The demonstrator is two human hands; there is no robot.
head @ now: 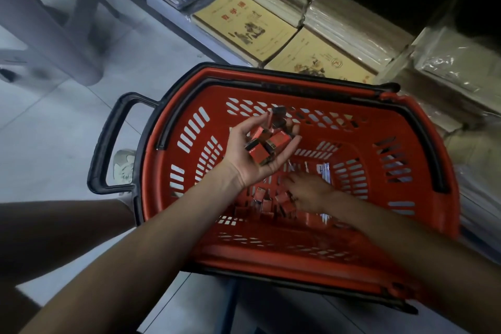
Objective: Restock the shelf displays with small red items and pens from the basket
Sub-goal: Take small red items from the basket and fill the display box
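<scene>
A red plastic basket [173, 127] with black handles sits on the floor below me. My left hand [244, 154] is held palm up above it, cupped around several small red boxes [267, 144]. Down on the basket floor, my right hand [309, 191] rests among more small red boxes [267, 205]; its fingers are spread over them and I cannot tell whether it grips one. A few packaged pens [325, 171] lie just beyond that hand.
A low shelf with stacked yellow notebooks [244, 27] and wrapped paper packs [352, 22] runs along the far side of the basket. A grey plastic stool [54, 22] stands at the upper left on the tiled floor. My shoe [123, 168] shows through the basket's black handle.
</scene>
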